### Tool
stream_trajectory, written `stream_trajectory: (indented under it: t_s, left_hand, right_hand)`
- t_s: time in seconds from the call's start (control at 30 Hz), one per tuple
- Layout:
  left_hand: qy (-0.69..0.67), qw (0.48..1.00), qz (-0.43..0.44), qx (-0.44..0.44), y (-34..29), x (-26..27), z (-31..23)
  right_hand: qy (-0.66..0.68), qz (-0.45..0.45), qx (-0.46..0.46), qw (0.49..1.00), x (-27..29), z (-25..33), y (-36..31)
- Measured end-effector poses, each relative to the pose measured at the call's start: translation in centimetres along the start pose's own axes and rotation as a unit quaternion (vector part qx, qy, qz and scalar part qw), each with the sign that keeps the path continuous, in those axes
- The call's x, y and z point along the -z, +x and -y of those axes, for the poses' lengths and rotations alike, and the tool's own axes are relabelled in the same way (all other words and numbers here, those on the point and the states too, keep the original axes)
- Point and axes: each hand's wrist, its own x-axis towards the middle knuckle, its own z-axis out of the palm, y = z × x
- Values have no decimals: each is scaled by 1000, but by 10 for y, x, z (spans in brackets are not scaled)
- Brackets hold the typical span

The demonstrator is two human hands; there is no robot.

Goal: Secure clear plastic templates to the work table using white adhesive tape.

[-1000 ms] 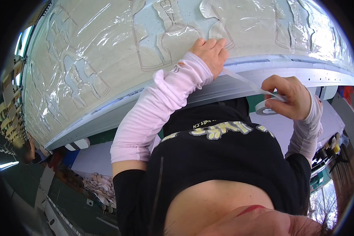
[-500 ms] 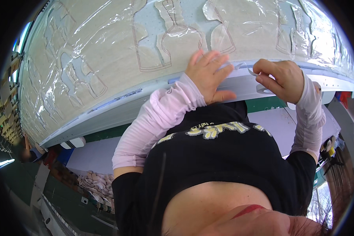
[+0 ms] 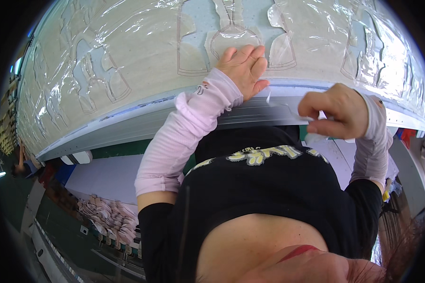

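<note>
My left hand [image 3: 244, 70] rests on a clear plastic film [image 3: 146, 52] near the table's front edge, its fingers bent a little and apart. Under the film lies beige sheet material with outlined shapes and cut-out openings showing pale blue. My right hand [image 3: 339, 113] is closed in a pinch on a thin, translucent strip [image 3: 279, 104], which looks like tape. That strip runs left toward my left thumb; whether the thumb touches it I cannot tell. Below my right fingers shows a whitish thing [image 3: 315, 138], partly hidden, perhaps the tape roll.
A grey metal rail [image 3: 141, 120] borders the table's near side, in front of my body. At lower left, a pile of pale pink cut pieces [image 3: 106, 217] lies beside a light-coloured surface [image 3: 104, 177]. Part of another person [image 3: 23, 162] shows at the far left.
My right hand has moved down, closer to my body, blurring the strip. My left hand has shifted slightly, its fingers more bent. The whole view has swung a little.
</note>
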Motion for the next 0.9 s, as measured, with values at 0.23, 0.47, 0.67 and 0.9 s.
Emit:
stream_trajectory:
  t_s: [0.23,0.47,0.67,0.9]
  left_hand:
    - [-3,1000,6,-12,-14,-11,-5]
    - [-675,721,73,139,-28,38,-16]
    - [-438,879,-2,186,-38,70,-32]
    - [-669,634,-32,387,-53,90,30]
  right_hand:
    - [38,-45,32,998,-6,-2,-3]
    - [-48,-70,-8,996,-15,0,23]
    - [-27,-112,-47,992,-9,-9,43]
    - [-71,-235,-63,967,-23,-15,54]
